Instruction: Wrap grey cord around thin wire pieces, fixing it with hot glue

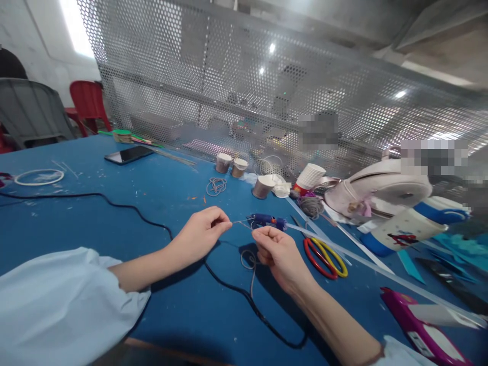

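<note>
Both of my hands hover over a blue table (114, 223). My left hand (202, 231) is closed in a pinch on one end of a thin pale wire (240, 222). My right hand (276, 251) pinches the other end, and a loop of the same wire (248, 260) hangs below it. A small blue glue gun (267, 220) lies just beyond my fingertips. Its black cord (125, 208) runs across the table and under my forearms.
Red and yellow scissors (324, 254) and a long clear ruler (366, 259) lie right of my right hand. Farther back are thread spools (262, 186), stacked paper cups (309, 178), a pink bag (381, 188), a phone (127, 154), a white ring (38, 177) and a perforated metal screen (244, 86).
</note>
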The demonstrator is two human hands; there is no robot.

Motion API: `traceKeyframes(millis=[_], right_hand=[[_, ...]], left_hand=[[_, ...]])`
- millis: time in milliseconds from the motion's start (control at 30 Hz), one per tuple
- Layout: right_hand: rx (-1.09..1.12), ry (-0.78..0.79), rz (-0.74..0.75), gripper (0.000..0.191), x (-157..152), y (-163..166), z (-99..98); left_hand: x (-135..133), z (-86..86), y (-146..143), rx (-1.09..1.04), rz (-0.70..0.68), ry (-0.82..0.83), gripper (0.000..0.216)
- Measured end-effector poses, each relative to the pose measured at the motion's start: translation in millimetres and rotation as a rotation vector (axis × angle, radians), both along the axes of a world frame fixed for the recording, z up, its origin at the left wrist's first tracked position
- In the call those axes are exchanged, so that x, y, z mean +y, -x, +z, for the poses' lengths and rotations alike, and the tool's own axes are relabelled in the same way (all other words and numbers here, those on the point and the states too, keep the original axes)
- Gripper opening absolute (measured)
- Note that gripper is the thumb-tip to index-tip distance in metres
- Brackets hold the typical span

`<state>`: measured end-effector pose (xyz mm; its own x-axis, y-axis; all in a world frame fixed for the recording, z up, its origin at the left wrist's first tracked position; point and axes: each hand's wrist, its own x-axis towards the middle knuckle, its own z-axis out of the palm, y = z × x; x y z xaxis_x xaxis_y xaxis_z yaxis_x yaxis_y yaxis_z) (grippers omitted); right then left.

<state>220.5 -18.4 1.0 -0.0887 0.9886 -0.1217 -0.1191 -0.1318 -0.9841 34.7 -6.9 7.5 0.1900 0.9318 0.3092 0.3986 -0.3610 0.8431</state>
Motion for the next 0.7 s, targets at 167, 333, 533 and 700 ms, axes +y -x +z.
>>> traceKeyframes(millis=[167, 333, 533, 700], right_hand=[[-0.020, -0.004, -0.018, 0.027, 0.3, 1.1, 0.4], [-0.024, 0.002, -0.013, 0.027, 0.1, 1.2, 0.1], [-0.009, 0.004, -0.006, 0.026, 1.1, 1.2, -2.7], [-0.011, -0.008, 0.006, 0.026, 0.8, 1.8, -2.8]], left_hand=[[0.3, 2.4, 1.7, 0.064, -0.029, -0.017, 0.020], [0.1, 2.2, 1.7, 0.011, -0.084, 0.148, 0.024], [2.0, 0.2, 1.1, -0.279, -0.162, 0.498, 0.027], [3.0, 1.0, 1.3, -0.229, -0.135, 0.414, 0.020]])
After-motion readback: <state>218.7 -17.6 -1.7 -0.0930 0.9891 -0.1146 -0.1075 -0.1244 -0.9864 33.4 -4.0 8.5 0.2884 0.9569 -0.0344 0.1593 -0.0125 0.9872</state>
